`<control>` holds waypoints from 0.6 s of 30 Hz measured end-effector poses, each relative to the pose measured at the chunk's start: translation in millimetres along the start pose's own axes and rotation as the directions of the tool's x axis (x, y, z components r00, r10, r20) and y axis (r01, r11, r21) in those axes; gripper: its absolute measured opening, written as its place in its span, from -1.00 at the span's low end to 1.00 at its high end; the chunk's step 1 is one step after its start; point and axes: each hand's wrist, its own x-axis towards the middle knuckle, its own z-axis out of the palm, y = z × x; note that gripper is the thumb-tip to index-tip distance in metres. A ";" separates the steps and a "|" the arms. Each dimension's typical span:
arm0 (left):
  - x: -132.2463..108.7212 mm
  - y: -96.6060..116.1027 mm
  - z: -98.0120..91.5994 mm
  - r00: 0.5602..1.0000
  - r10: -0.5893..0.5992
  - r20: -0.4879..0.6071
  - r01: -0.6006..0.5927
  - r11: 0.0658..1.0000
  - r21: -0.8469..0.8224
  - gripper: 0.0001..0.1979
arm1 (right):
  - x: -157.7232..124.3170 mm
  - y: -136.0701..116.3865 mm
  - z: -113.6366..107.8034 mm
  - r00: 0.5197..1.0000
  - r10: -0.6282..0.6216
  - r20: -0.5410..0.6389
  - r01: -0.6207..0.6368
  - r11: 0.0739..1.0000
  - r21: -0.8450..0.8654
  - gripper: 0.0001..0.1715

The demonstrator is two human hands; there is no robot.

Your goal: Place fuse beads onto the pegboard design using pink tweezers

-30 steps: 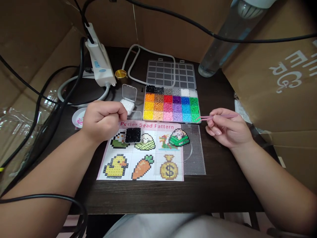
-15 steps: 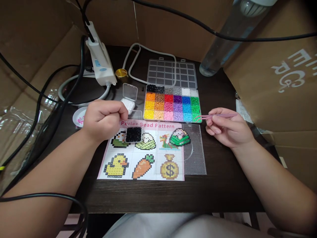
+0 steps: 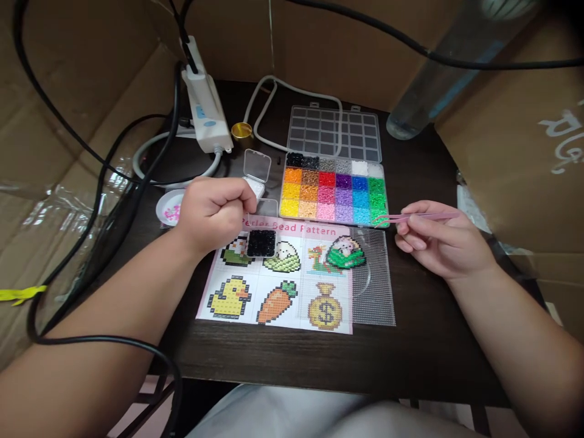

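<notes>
In my right hand (image 3: 440, 237) I pinch pink tweezers (image 3: 420, 216). Their tips reach the bottom right green compartment of the bead case (image 3: 335, 188). My left hand (image 3: 216, 210) is closed in a fist, its inside hidden, beside a small open box of white beads (image 3: 255, 187). Below the fist, a small box of black beads (image 3: 261, 243) rests on the printed pattern sheet (image 3: 274, 280). A clear pegboard (image 3: 376, 286) overlaps the sheet's right side. It carries a bead figure (image 3: 347, 252) in green, black and pale pink.
A white dish (image 3: 166, 207) of pink beads is left of my fist. Behind stand a power strip (image 3: 207, 109), a round yellow container (image 3: 241, 131) and a clear cylinder (image 3: 406, 121). Black cables (image 3: 107, 344) hang across my left forearm. Cardboard walls (image 3: 328, 55) surround the table.
The view has turned slightly left, so everything sits further right in the picture. Both hands keep nearly the same pose, and the tweezers stay by the green beads.
</notes>
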 end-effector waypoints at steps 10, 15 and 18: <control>-0.7 3.8 1.4 0.999 -0.044 0.019 0.044 0.999 0.002 -0.79 | 0.7 3.0 -3.5 1.000 -0.003 0.019 0.003 1.000 0.000 -0.46; -1.7 3.3 1.3 0.999 -0.034 0.009 0.034 0.999 -0.002 -0.78 | 0.0 3.2 -4.9 0.999 -0.011 0.033 0.011 1.000 -0.004 -0.49; -1.2 3.8 1.6 0.999 -0.048 0.016 0.048 0.999 0.011 -0.79 | -0.9 3.4 -4.6 0.998 -0.049 0.034 0.050 0.999 -0.012 -0.51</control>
